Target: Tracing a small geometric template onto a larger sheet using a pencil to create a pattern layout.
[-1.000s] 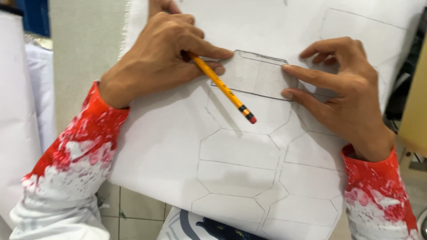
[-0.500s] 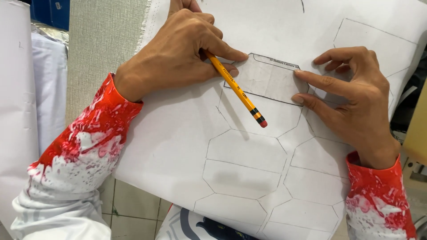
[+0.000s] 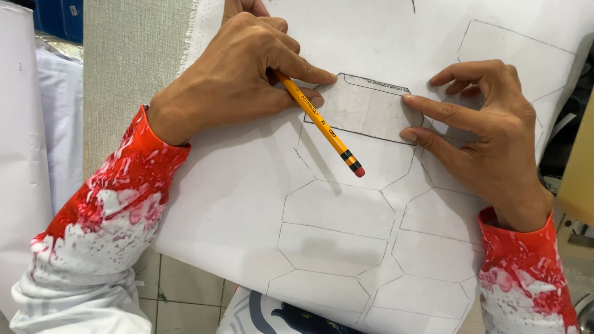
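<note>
A yellow pencil (image 3: 320, 120) is held in the left hand (image 3: 238, 74), whose fingers are curled closed around its upper part; the tip is hidden under the fingers at the top left corner of a clear template (image 3: 365, 110), and the red eraser end points down and to the right, raised over the sheet. The template, a see-through piece with cut corners and a dark outline, lies flat on a large white sheet (image 3: 247, 204). It is pinned by the right hand (image 3: 489, 136), which is spread half open and grips nothing: two fingertips (image 3: 409, 133) are pressed against the template's right edge, while the other fingers are bent above on the sheet. The left index finger is stretched along the template's top left edge. The sheet is covered with pencil-drawn outlines of the same cut-cornered shape, set side by side below and to the right of the template. Both wrists are covered by sleeves (image 3: 105, 210) patterned in red and white. To the left of the sheet a strip of pale woven cloth (image 3: 130, 62) is seen, with frayed threads at its border, and beyond it white rolled material (image 3: 25, 154). Below the sheet a tiled floor (image 3: 179, 297) is visible.
</note>
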